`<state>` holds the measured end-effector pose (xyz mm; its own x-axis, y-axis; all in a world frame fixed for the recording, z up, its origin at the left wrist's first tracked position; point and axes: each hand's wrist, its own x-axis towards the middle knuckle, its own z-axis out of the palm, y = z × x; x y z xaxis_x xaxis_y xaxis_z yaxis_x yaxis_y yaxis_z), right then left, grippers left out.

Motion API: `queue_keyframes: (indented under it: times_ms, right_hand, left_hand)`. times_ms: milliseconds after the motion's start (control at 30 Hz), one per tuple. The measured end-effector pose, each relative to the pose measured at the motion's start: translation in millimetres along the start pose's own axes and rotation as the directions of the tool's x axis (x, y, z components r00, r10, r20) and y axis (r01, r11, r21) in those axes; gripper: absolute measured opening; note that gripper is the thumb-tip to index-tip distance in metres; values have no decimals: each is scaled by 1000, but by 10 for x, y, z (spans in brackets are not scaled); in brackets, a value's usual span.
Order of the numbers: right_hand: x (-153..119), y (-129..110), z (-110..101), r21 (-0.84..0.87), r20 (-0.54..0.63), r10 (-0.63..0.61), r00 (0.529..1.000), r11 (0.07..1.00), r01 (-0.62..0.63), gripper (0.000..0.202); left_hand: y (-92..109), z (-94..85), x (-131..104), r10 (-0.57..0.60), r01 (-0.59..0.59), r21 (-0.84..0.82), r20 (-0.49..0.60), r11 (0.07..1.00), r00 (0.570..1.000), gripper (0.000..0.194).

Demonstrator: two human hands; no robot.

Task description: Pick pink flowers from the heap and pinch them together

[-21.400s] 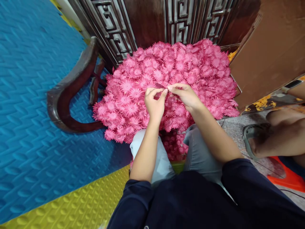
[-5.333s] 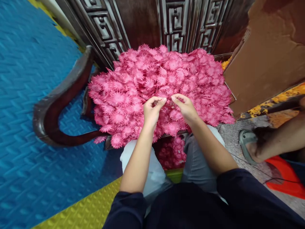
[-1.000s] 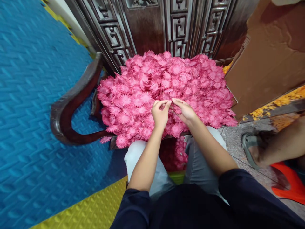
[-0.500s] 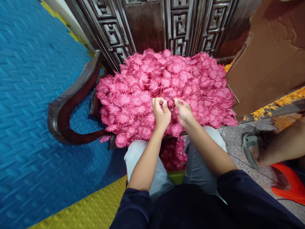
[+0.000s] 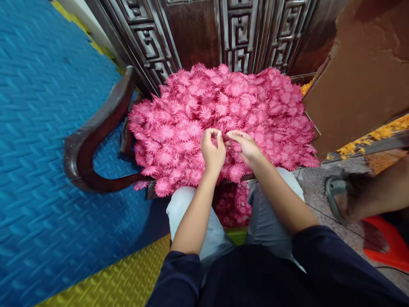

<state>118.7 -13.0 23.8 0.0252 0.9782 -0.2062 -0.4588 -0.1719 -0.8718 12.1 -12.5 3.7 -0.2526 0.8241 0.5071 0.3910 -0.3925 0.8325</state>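
Observation:
A wide heap of pink flowers (image 5: 182, 134) covers the wooden seat against a carved dark backrest (image 5: 194, 38). Over the front middle of the heap, my left hand (image 5: 213, 149) has its thumb and fingers curled together; what they pinch, if anything, is too small to name. Just to its right, my right hand (image 5: 247, 146) points inward with fingers pressed together, its fingertips close to those of my left hand. Whether it holds something is hidden. More pink flowers (image 5: 234, 204) lie lower down, between my knees.
A curved wooden armrest (image 5: 81, 149) stands at the left, beside blue matting (image 5: 38, 128). Brown cardboard (image 5: 361, 85) leans at the right, near orange petals (image 5: 367, 138). Another person's sandalled foot (image 5: 340, 202) and a red object (image 5: 388, 243) are at lower right.
My right hand has moved slightly left, closer to my left hand, and its fingers have straightened somewhat. The dark pink bit that showed between the hands is no longer plainly visible.

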Motion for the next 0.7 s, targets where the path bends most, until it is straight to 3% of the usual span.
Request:
queue_keyframes:
  times_ms: [300,533,700]
  right_hand:
    - [-12,25,24,-168,-10,-135,991,977,132,41]
    - [33,82,-5,-302,18,-243,970,923,237,34]
    - [49,107,-12,-310,19,-282,959,910,274,25]
  left_hand:
    - [-8,-30,6,72,-81,194,51,978,996,7]
    - [7,-43,10,51,-63,270,50,961,997,8]
    - [-1,-35,4,63,-79,303,61,950,996,8]
